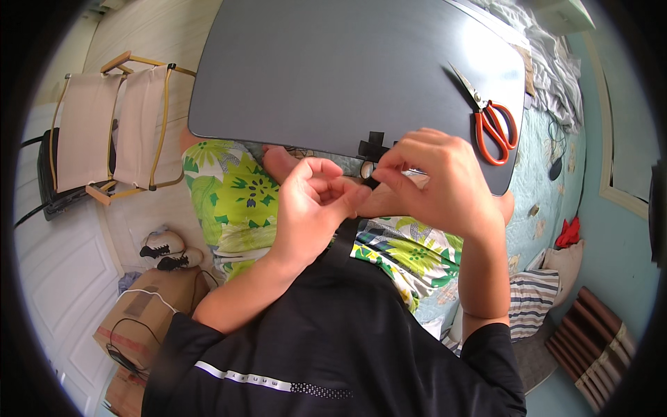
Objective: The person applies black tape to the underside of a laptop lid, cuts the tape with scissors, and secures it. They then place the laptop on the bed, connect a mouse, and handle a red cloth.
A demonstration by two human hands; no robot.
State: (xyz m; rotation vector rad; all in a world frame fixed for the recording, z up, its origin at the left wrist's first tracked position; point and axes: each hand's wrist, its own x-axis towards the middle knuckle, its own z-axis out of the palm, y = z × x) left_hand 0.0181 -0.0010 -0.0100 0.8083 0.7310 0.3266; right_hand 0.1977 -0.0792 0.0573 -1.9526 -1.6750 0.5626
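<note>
Left hand (313,212) and right hand (445,174) pinch a small black strip (374,183) between their fingertips, counter (313,83) edge just beyond; a loosened pinch could drop it below them.

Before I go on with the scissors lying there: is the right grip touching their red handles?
Apart. The head view shows a strip of grey table between the right grip and the scissors.

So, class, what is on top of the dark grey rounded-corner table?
Red-handled metal scissors lie toward its right; small black strips sit at the near edge. Anything behind the right hand is hidden.
</note>
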